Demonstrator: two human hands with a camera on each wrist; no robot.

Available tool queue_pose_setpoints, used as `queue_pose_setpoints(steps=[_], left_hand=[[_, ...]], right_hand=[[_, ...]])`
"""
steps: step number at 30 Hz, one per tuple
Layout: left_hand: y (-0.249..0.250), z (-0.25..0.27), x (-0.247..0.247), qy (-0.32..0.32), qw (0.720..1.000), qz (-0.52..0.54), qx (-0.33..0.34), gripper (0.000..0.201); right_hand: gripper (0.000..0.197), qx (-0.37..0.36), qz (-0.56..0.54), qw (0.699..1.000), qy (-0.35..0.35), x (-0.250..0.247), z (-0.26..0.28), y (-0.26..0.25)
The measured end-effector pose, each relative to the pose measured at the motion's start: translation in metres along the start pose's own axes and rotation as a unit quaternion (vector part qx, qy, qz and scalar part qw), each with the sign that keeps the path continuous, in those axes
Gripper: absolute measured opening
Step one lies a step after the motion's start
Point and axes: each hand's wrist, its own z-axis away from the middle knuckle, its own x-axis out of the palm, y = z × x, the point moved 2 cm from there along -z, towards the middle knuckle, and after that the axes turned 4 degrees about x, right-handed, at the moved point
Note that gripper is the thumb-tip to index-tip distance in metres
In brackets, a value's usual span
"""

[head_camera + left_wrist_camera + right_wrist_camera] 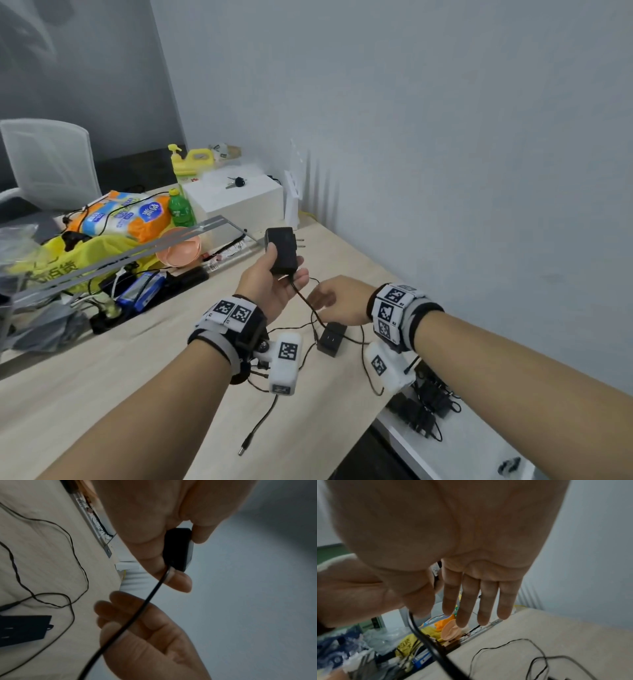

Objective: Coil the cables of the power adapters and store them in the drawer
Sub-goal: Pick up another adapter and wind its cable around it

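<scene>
Here the light, rigid adapter (282,250) is gripped by the left hand (270,287); its limp cable (310,308), below the adapter, is best taken by the open-fingered right hand (337,301).

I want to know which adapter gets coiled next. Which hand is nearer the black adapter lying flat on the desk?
The right hand: it hovers just above and beyond the adapter on the desk, fingers open. The left hand is farther left and higher, gripping another adapter.

Black power adapter (282,249) held upright above desk, cable (310,310) dangling loose, second adapter (331,338) lying flat below, more adapters in open drawer (423,404)
</scene>
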Motion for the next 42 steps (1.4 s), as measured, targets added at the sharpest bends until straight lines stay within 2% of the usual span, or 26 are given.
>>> queue_pose_setpoints(steps=[2, 3, 5, 7, 8, 9, 10, 11, 12, 13, 14, 16, 18, 20, 24, 25, 28, 29, 30, 33, 36, 40, 42], left_hand=[[0.004, -0.001, -0.001, -0.007, 1.000, 0.026, -0.007, 0.053], [0.007, -0.002, -0.002, -0.007, 1.000, 0.027, -0.005, 0.053], [0.012, -0.003, -0.005, 0.008, 1.000, 0.004, 0.008, 0.044], [0.014, -0.004, -0.010, 0.008, 0.997, -0.069, 0.038, 0.031], [0.016, -0.006, -0.014, -0.006, 0.988, -0.141, 0.066, 0.029], [0.018, -0.006, -0.017, -0.018, 0.963, -0.246, 0.104, 0.032], [0.020, -0.007, -0.021, -0.029, 0.915, -0.376, 0.146, 0.038], [0.021, -0.006, -0.024, -0.039, 0.851, -0.493, 0.176, 0.044], [0.021, -0.006, -0.025, -0.046, 0.791, -0.579, 0.190, 0.049], [0.020, -0.005, -0.026, -0.053, 0.746, -0.637, 0.188, 0.052], [0.019, -0.005, -0.027, -0.065, 0.712, -0.674, 0.185, 0.056], [0.014, -0.004, -0.026, -0.099, 0.673, -0.710, 0.182, 0.060], [0.008, -0.001, -0.023, -0.150, 0.660, -0.715, 0.175, 0.060], [0.004, 0.005, -0.017, -0.202, 0.669, -0.698, 0.157, 0.057], [0.001, 0.014, -0.004, -0.270, 0.669, -0.674, 0.158, 0.050], [0.001, 0.015, -0.001, -0.279, 0.686, -0.656, 0.147, 0.048], [-0.002, 0.022, 0.005, -0.291, 0.810, -0.508, 0.051, 0.053], [-0.004, 0.023, 0.006, -0.294, 0.837, -0.460, 0.026, 0.055], [-0.005, 0.025, 0.006, -0.296, 0.853, -0.429, 0.012, 0.055], [-0.008, 0.028, 0.005, -0.312, 0.865, -0.392, 0.015, 0.050], [-0.010, 0.028, -0.002, -0.308, 0.892, -0.330, 0.012, 0.050], [-0.010, 0.027, -0.002, -0.289, 0.919, -0.268, 0.000, 0.051], [-0.009, 0.027, 0.000, -0.273, 0.937, -0.218, -0.018, 0.043]], right_hand=[[0.016, -0.002, -0.084, 0.996, -0.008, 0.005, 0.002, -0.004], [0.017, 0.005, -0.134, 0.991, -0.023, 0.006, 0.004, -0.006], [0.033, 0.018, -0.198, 0.979, -0.034, 0.002, 0.009, -0.007], [0.041, 0.026, -0.166, 0.986, -0.008, -0.011, 0.012, -0.005], [0.042, 0.026, -0.131, 0.991, 0.002, -0.018, 0.014, -0.004], [0.042, 0.024, -0.100, 0.995, 0.008, -0.024, 0.015, -0.003], [0.041, 0.019, -0.071, 0.997, 0.016, -0.029, 0.017, -0.004], [0.038, 0.008, -0.040, 0.999, 0.031, -0.034, 0.019, -0.006], [0.034, -0.009, -0.013, 0.999, 0.049, -0.038, 0.020, -0.009], [0.031, -0.030, 0.006, 0.997, 0.070, -0.043, 0.022, -0.012], [0.028, -0.047, 0.021, 0.995, 0.090, -0.048, 0.022, -0.015], [0.023, -0.067, 0.036, 0.989, 0.125, -0.058, 0.022, -0.020], [0.019, -0.078, 0.018, 0.986, 0.145, -0.064, 0.022, -0.022], [0.017, -0.087, -0.001, 0.984, 0.155, -0.066, 0.021, -0.022], [0.018, -0.092, -0.035, 0.981, 0.168, -0.063, 0.015, -0.013], [0.018, -0.089, -0.045, 0.980, 0.172, -0.062, 0.014, -0.010], [0.019, -0.075, -0.073, 0.977, 0.183, -0.060, 0.011, -0.002], [0.021, -0.069, -0.087, 0.976, 0.185, -0.059, 0.011, 0.000], [0.022, -0.063, -0.102, 0.975, 0.186, -0.059, 0.011, 0.001], [0.024, -0.040, -0.146, 0.972, 0.178, -0.058, 0.010, 0.007], [0.025, -0.008, -0.194, 0.969, 0.153, -0.055, 0.010, 0.015], [0.026, 0.010, -0.330, 0.938, 0.111, -0.044, 0.007, 0.019], [0.023, 0.011, -0.365, 0.925, 0.104, -0.038, 0.004, 0.017]])
